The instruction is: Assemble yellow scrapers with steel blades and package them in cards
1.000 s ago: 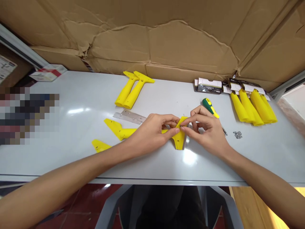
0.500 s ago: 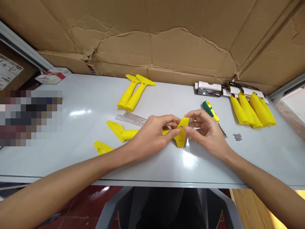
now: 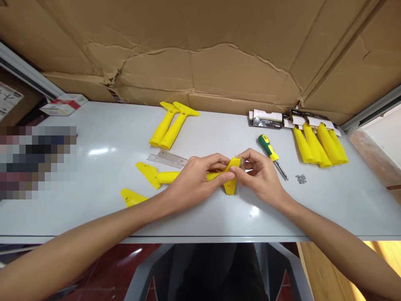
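Over a pale table (image 3: 94, 188), a person's two bare hands are working on a yellow scraper (image 3: 231, 184), its head sitting near the middle of the surface, short of the front edge. The left hand (image 3: 194, 177) is grasping the neck, wrapping over the handle and bringing its thumb up to the head. The right hand (image 3: 265, 179) is pinching the head from the blade side, its fingers curling behind and its thumb lying across the face.

That thumb is marking the latest change: it is now covering the spot where a small screw was showing uncovered half a second ago. The screw is hiding from view, so how deep it is sitting cannot be told. The fastening is probably standing at finger stage, since the green-and-yellow screwdriver (image 3: 274, 157) is still lying untouched beyond the right hand, beside a small pile of screws (image 3: 301, 179).

The scraper's long axis is running left to right, roughly along the front edge, its handle appearing to extend leftward under the left hand. The head is pointing right, spreading crosswise, with a thin strip (image 3: 237, 186) edging its right side. Two more yellow scraper bodies (image 3: 175, 126) are resting farther back, behind flat metal blades (image 3: 171, 159).
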`<state>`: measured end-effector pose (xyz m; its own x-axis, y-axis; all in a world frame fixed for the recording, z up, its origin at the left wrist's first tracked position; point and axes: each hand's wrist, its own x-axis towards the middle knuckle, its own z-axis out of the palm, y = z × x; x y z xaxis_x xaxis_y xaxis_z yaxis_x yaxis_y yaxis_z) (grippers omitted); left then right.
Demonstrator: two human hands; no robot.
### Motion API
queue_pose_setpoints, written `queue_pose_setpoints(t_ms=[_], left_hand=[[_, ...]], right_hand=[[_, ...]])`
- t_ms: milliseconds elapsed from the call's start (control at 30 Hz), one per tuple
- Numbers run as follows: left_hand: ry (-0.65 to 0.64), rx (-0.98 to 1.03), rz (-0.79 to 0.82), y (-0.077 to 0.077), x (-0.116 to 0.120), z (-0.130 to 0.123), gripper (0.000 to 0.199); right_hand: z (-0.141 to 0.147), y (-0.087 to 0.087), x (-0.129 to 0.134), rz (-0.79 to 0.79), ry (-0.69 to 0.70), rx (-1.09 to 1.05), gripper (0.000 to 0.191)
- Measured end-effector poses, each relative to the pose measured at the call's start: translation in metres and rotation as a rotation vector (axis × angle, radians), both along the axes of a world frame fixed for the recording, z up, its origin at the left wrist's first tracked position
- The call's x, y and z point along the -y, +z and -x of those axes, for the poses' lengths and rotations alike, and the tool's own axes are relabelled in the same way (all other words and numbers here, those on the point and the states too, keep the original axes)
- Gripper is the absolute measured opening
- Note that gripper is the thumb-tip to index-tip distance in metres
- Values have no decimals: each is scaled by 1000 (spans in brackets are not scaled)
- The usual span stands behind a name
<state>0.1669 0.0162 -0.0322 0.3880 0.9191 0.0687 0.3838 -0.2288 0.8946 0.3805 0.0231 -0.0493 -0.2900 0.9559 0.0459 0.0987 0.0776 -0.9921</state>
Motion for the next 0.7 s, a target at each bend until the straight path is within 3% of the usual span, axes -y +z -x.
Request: queue_pose_setpoints(t_ms=[267,400,467,567,633,700], left_hand=[[-12,12,21,1,-9,8,30],[-29,-3,48,3,-9,11,30],[-33,-23,41,4,-8,11,26],[-47,-34,25,7,-5,10,21],[-56,-44,-10,7,-3,9,19],[-59,-79,-80,6,0,8,17]], right_hand=[[10,-9,1,-8,82,-53,34],[8,0,0,-83,91,39,38],[-6,14,-6,-246,20,192,46],[-42,35,-21,-614,-309,631,41],[-68,41,-32,-629,-455,962,39],[-86,38,-40,-489,-373,1174,53]])
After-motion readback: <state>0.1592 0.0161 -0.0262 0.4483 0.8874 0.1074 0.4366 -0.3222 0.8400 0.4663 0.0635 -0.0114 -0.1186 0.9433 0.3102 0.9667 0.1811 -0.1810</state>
